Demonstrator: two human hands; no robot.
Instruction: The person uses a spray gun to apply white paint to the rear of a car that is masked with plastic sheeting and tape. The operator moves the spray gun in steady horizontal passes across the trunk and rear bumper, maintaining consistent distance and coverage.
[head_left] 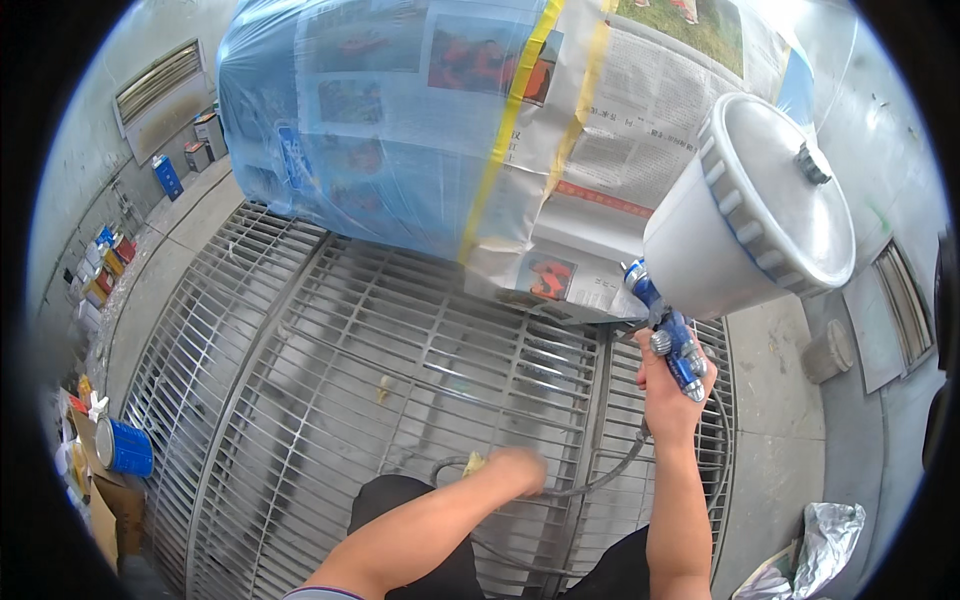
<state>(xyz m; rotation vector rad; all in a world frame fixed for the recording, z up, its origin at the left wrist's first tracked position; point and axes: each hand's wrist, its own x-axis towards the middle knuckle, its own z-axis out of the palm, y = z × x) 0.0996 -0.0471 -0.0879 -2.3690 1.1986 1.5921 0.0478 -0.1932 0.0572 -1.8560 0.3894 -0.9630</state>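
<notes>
My right hand grips a blue and silver spray gun topped by a large white cup with a silver lid. My left hand, slightly blurred, is closed at the dark hose that runs toward the gun, with a small yellow piece beside its fingers. Behind the gun stands a large object masked in newspaper and blue translucent plastic, with yellow tape between them; the cup covers part of it.
Metal floor grating lies under me and below the wrapped object. Along the left wall are several cans, a blue can and cardboard. At the right are a bucket, a wall vent and crumpled silver material.
</notes>
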